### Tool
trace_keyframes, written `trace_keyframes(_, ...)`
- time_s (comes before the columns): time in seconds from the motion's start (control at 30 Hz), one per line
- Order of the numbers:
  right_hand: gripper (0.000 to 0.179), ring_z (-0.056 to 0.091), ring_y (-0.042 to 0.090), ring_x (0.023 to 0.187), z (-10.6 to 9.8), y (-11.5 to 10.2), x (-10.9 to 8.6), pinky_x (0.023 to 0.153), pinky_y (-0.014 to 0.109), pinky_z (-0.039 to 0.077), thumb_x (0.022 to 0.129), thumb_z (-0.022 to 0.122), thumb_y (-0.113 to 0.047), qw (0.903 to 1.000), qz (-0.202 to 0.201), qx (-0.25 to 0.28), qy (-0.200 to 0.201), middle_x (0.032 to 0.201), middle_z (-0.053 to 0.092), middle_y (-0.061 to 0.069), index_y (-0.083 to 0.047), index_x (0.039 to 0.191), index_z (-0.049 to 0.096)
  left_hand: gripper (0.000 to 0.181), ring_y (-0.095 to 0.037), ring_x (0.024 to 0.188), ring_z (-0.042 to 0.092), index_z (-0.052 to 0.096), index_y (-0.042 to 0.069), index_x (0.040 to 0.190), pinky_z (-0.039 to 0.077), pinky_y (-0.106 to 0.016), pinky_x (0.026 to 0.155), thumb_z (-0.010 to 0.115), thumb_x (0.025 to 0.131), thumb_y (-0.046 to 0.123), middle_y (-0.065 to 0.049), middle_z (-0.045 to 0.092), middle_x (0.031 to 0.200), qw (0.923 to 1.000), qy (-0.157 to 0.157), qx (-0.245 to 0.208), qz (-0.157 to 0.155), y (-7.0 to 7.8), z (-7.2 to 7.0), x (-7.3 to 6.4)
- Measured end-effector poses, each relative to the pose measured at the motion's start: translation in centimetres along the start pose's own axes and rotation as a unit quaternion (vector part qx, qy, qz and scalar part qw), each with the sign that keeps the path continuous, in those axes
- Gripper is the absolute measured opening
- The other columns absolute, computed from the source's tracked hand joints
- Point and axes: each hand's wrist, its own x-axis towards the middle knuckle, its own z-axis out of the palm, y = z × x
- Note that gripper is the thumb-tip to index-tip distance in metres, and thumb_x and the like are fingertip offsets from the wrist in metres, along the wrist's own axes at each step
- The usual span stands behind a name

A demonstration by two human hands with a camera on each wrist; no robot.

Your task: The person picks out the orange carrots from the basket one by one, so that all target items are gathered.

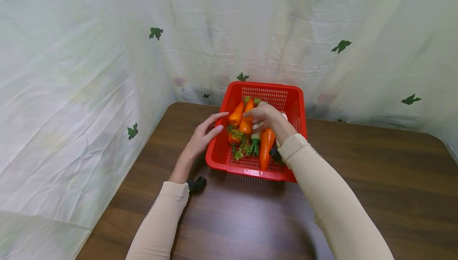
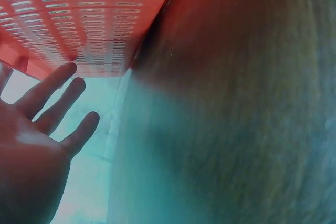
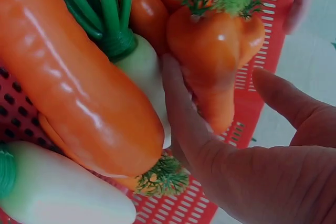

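Note:
A red plastic basket (image 1: 250, 175) stands on the table, holding several orange carrots and white radishes that look like toys. My right hand (image 1: 266, 116) reaches down into it, thumb and fingers spread about an orange carrot (image 3: 202, 45) with green leaf tufts. In the right wrist view the fingers lie along that carrot's side, and the thumb stands apart from it. Beside them is a white radish (image 3: 144, 66) with green stems. My left hand (image 1: 202, 134) is at the basket's left rim, its fingers extended; the left wrist view shows fingertips close to the slotted wall.
Another large carrot (image 1: 266, 148) lies at the basket's front, with a second white radish (image 3: 68, 187) near it. A brown wooden table (image 1: 229, 220) is beneath. White curtains (image 1: 250, 33) with green leaf prints hang behind and to the left.

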Motion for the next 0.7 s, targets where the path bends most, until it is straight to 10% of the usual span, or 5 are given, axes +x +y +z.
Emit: trace_keyframes(0.7, 0.062, 0.063, 0.033, 0.114, -0.97, 0.09, 0.32, 0.11, 0.049, 0.054, 0.103, 0.067, -0.013, 0.9976, 0.007, 0.063, -0.026, 0.135, 0.052, 0.023, 0.0, 0.151, 0.03, 0.047, -0.035, 0.123, 0.066, 0.05, 0.019, 0.157, 0.063, -0.044, 0.093, 0.054, 0.11, 0.021, -0.008, 0.051, 0.156, 0.9999, 0.005, -0.006, 0.008, -0.3, 0.32, 0.16)
